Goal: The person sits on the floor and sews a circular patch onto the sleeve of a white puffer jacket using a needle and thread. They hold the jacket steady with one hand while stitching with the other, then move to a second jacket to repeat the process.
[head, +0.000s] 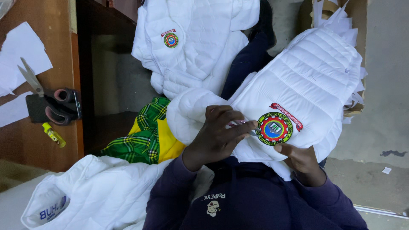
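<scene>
Thin pinkish tool [237, 123] mostly hidden under left hand [217, 136]; right hand [300, 158] fingers tucked beneath white quilted puffer jacket [306, 81]; lower white jacket [89, 196] cut off by frame edge.

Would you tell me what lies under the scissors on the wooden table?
The scissors rest on a black phone and white paper. The handles cover part of the phone.

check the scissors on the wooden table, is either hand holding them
No: the scissors lie untouched on the wooden table, while the left hand and right hand both work at the white jacket.
</scene>
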